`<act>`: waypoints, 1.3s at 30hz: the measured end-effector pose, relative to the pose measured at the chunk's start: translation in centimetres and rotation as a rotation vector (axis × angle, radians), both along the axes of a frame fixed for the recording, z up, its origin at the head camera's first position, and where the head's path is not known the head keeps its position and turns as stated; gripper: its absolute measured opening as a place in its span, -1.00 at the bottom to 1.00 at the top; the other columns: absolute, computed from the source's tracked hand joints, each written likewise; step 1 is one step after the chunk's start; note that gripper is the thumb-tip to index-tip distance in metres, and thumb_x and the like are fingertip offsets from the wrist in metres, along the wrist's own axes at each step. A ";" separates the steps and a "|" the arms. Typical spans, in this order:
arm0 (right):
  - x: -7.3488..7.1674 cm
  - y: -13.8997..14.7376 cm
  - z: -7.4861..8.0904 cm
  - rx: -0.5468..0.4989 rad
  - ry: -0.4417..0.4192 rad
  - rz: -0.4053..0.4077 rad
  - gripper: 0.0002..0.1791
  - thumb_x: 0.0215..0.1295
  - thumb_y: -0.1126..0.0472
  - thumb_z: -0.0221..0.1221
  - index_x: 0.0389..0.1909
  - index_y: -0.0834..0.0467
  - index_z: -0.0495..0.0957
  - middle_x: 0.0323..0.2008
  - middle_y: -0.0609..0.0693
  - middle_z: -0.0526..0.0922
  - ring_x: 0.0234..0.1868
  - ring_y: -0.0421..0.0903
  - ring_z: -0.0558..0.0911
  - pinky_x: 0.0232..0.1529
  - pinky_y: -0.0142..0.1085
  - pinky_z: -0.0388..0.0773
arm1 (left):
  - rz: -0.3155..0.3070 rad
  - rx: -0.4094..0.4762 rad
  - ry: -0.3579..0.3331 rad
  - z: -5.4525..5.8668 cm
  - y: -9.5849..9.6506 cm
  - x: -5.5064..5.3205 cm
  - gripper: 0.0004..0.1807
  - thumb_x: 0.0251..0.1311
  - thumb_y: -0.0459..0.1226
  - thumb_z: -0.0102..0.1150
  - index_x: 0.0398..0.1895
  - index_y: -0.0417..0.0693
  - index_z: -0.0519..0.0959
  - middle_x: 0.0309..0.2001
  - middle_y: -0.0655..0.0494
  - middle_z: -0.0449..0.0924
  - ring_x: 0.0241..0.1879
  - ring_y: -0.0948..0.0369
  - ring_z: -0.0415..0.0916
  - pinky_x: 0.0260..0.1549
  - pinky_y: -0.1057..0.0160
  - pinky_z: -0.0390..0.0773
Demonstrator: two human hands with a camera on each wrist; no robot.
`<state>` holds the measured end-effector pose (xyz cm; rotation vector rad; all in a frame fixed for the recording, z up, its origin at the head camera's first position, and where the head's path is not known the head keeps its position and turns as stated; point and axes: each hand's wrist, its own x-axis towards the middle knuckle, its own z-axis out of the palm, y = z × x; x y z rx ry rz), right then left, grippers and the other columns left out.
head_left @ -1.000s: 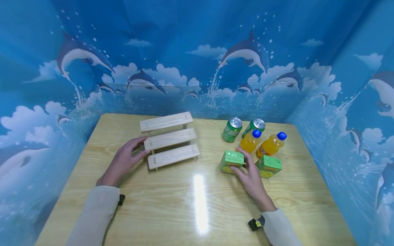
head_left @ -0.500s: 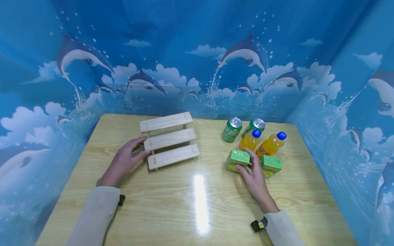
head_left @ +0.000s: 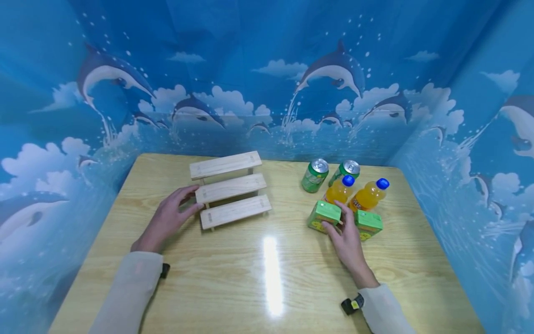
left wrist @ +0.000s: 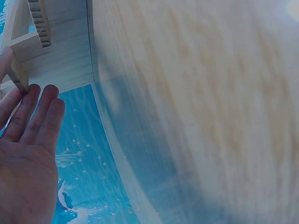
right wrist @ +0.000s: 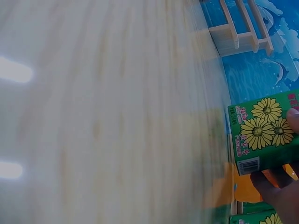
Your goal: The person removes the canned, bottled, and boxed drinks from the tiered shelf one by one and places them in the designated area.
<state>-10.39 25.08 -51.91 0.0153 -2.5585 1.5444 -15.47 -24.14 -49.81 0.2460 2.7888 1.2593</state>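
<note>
In the head view my right hand [head_left: 347, 239] grips a green drink carton [head_left: 324, 214] between thumb and fingers. Yellow flowers show on the carton's side [right wrist: 261, 133] in the right wrist view. A second green carton [head_left: 368, 224] stands just right of that hand. My left hand [head_left: 168, 218] holds the left end of the middle step of a three-step wooden stand [head_left: 231, 188], thumb at the front edge and fingertips at the back. In the left wrist view the left hand's fingers [left wrist: 35, 121] look fairly straight against the wood.
Two orange drink bottles [head_left: 340, 189] with blue caps stand behind the cartons. Behind them are two green soda cans [head_left: 314, 176] near the table's back edge. Dolphin-printed sheeting [head_left: 267, 93] walls the wooden table [head_left: 233, 278] at the back and sides.
My right hand has shifted right with the carton, bringing it closer to the second carton and in front of the left bottle. My left hand and the stand have not visibly moved.
</note>
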 end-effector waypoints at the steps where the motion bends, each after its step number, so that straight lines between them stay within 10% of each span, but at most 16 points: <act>1: 0.0 -0.1 0.0 0.003 0.000 -0.002 -0.23 0.60 0.27 0.27 0.68 0.04 0.14 0.52 0.20 0.45 0.48 0.07 0.50 0.43 -0.29 0.54 | 0.000 -0.001 0.000 0.0 0.0 0.0 -0.26 0.60 0.01 0.25 0.70 0.01 0.30 0.60 -0.19 0.37 0.52 -0.20 0.41 0.49 -0.31 0.48; 4: 0.0 -0.2 0.0 0.006 -0.001 -0.013 -0.25 0.60 0.28 0.28 0.66 0.06 0.17 0.51 0.22 0.47 0.49 0.15 0.52 0.42 -0.14 0.58 | -0.002 -0.001 -0.002 0.1 0.0 0.0 -0.27 0.60 0.00 0.25 0.70 0.00 0.30 0.60 -0.19 0.37 0.52 -0.21 0.41 0.49 -0.31 0.47; 11: 0.1 -0.3 0.1 -0.012 -0.014 -0.020 -0.27 0.60 0.24 0.29 0.64 0.05 0.18 0.47 0.23 0.49 0.42 0.13 0.56 0.11 -0.69 0.54 | -0.004 -0.002 0.003 0.0 0.1 0.0 -0.27 0.60 0.00 0.25 0.70 0.00 0.30 0.60 -0.20 0.37 0.51 -0.21 0.42 0.49 -0.31 0.48; 18: 0.1 0.0 0.2 0.021 -0.047 -0.025 -0.20 0.61 0.15 0.29 0.70 0.03 0.11 0.46 0.24 0.47 0.42 0.15 0.55 0.11 -0.71 0.49 | -0.014 -0.002 0.013 -0.1 0.2 -0.2 -0.27 0.60 0.00 0.24 0.70 0.02 0.30 0.60 -0.19 0.37 0.51 -0.21 0.42 0.48 -0.32 0.48; 26: 0.4 -0.4 0.3 -0.010 -0.036 -0.044 -0.20 0.59 0.23 0.30 0.68 0.12 0.12 0.58 0.30 0.31 0.60 0.33 0.36 0.61 0.31 0.36 | -0.022 -0.019 0.003 0.1 0.2 -0.1 -0.27 0.62 0.02 0.21 0.71 0.02 0.27 0.63 -0.19 0.33 0.53 -0.22 0.39 0.49 -0.34 0.47; 39: 0.0 -1.5 2.4 0.019 0.231 -0.049 -0.44 0.56 0.34 0.29 0.50 0.20 0.41 0.45 0.14 0.54 0.56 0.09 0.46 0.67 -0.24 0.36 | -0.032 -0.100 -0.085 1.2 -0.7 0.2 -0.20 0.60 0.15 0.17 0.75 0.14 0.21 0.65 -0.17 0.30 0.54 -0.27 0.37 0.45 -0.42 0.46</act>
